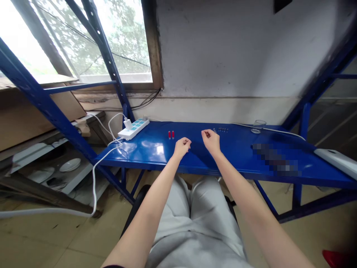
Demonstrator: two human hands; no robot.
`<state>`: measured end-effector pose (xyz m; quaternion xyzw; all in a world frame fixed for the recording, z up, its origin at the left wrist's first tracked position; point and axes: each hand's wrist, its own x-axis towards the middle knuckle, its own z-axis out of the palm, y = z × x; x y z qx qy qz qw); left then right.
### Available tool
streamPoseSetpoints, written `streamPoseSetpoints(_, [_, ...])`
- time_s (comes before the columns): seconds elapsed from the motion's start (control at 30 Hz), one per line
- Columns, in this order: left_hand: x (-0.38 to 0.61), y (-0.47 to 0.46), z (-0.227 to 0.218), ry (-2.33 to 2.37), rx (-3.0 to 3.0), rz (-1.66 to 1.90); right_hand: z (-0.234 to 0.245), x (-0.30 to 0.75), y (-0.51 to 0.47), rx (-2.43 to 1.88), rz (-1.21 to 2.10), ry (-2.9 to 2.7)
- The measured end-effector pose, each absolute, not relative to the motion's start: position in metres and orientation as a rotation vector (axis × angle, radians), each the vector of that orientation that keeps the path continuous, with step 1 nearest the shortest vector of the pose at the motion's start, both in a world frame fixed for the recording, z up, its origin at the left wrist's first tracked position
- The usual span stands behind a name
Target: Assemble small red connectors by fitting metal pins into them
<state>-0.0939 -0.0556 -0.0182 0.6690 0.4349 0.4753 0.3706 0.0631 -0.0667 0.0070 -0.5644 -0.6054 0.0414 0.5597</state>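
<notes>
Both my arms reach forward over a blue metal shelf [156,149] that serves as a bench. My left hand [182,144] rests near the shelf's middle with its fingers curled in loosely; nothing shows in it. My right hand [210,139] lies a little to the right, its fingers also curled and pinched together, and whatever they hold is too small to make out. Two small red pieces [171,134] stand just left of my left hand. A row of several tiny dark parts [222,130] lies beyond my right hand.
A white power strip [134,128] with a plugged charger and a white cable sits at the shelf's left end. A small clear glass [258,126] stands at the back right. Blue rack posts [41,96] flank the shelf. A white object [334,158] lies at the far right.
</notes>
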Motion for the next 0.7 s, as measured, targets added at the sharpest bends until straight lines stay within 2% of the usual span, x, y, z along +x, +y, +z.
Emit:
streamPoseSetpoints(0.23, [-0.095, -0.057, -0.01, 1.57, 2.01, 1.286, -0.011, 0.05, -0.074, -1.126, 0.119, -1.499])
streamPoseSetpoints(0.47, [-0.11, -0.045, 0.016, 1.997, 2.031, 1.018, -0.014, 0.049, -0.078, -1.126, 0.167, -1.531])
streamPoseSetpoints(0.7, [-0.114, -0.028, 0.021, 2.058, 2.067, 0.728, -0.013, 0.049, -0.079, -1.137, 0.194, -1.547])
